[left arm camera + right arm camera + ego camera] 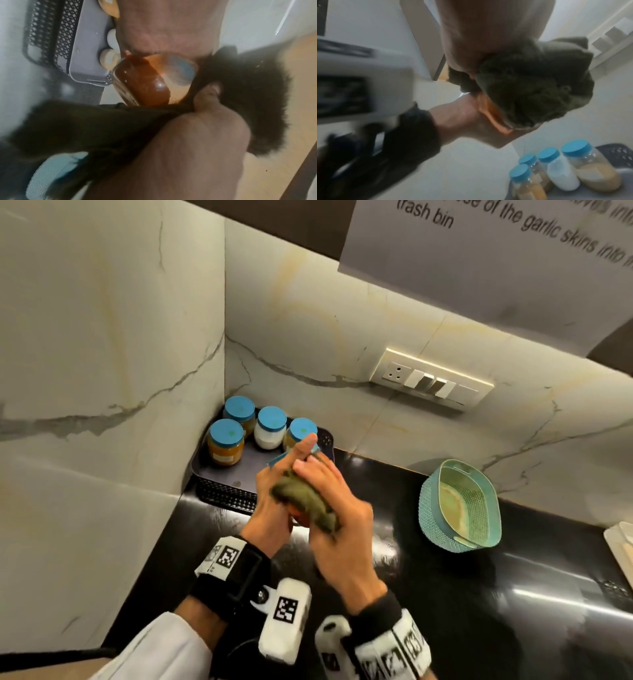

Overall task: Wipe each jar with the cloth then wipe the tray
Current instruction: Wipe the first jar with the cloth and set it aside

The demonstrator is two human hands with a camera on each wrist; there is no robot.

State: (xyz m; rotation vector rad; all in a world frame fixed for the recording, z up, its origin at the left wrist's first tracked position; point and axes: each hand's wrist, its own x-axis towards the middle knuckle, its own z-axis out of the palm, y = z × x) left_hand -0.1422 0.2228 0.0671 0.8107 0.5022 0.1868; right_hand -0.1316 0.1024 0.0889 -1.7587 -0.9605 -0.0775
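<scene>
Above the black counter, my left hand grips a glass jar of red-brown paste, tipped on its side; a sliver of its blue lid shows past the fingers. My right hand grips a dark green cloth and holds it wrapped over that jar. The cloth hides most of the glass. Behind the hands, a dark tray with a mesh rim sits in the corner. Several blue-lidded jars stand on it: an orange-filled one, a white-filled one and a tan-filled one among them.
A teal mesh basket stands on the counter to the right. On the back wall is a switch panel, with a paper sign above. Marble walls close in the corner at left. A white object pokes in at the right edge.
</scene>
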